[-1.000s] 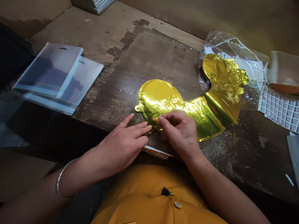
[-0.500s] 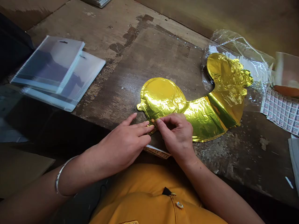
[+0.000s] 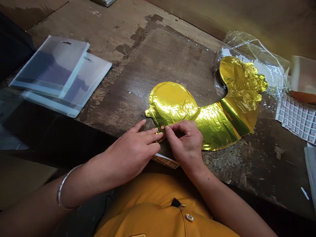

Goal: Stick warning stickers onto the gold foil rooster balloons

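A flat gold foil balloon [image 3: 214, 123] with a curved body lies on the worn wooden table. My left hand [image 3: 134, 148] rests flat, fingers stretched out, with its fingertips on the balloon's lower left edge. Close against them, my right hand [image 3: 186, 140] pinches thumb and forefinger at a small round-marked sticker [image 3: 162, 127] on the foil. The fingertips partly cover the sticker. Below both hands, at the table's front edge, a strip of printed stickers [image 3: 166, 160] is partly hidden by the hands.
Two stacks of clear plastic sleeves [image 3: 51, 62] overlap at the table's left edge. Behind the balloon's ruffled end lies a clear plastic bag [image 3: 261, 49] with white pieces inside. Sheets of small printed stickers [image 3: 296, 115] lie at the right.
Both hands stay almost in place. A little more of the sticker's printed mark shows beside my right fingertips. The view has shifted very slightly.
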Demonstrator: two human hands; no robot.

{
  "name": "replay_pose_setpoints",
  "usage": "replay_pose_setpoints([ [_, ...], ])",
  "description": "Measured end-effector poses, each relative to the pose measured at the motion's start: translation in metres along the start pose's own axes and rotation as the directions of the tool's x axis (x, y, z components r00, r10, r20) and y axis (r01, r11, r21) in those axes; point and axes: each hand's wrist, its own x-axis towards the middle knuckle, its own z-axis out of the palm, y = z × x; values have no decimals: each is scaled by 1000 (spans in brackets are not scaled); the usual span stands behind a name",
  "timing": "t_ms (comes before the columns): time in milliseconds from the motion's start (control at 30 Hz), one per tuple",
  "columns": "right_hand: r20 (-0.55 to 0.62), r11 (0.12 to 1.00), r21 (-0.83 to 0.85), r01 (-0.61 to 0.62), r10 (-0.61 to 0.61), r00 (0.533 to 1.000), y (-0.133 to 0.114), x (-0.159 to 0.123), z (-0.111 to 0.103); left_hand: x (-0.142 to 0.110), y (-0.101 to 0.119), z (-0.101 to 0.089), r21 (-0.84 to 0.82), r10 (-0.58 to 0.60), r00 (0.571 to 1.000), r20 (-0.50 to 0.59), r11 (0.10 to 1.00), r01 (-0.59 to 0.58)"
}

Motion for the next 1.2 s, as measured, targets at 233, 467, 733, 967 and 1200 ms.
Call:
replay_pose_setpoints([
  [233, 54, 981, -191, 22, -12, 998, 1, 0, 2, 1, 0, 1, -3, 7, 999, -33, 1000, -7],
  [467, 0, 954, -297, -34, 36, 999, 8, 14, -10, 0, -1, -1, -18, 7, 999, -49, 1000, -8],
  [733, 418, 775, -166, 610, -504, 755, -1, -4, -29, -15, -8, -2, -183, -54, 997, -53, 982, 44],
  [967, 338, 777, -140, 614, -546, 767, 13, 3, -17, -23, -8, -4, -282, -158, 985, -65, 950, 134],
  [1200, 306, 914, 48, 403, -397, 865, 10, 19, -22, -20, -9, -6, -211, -124, 990, -68, 972, 108],
])
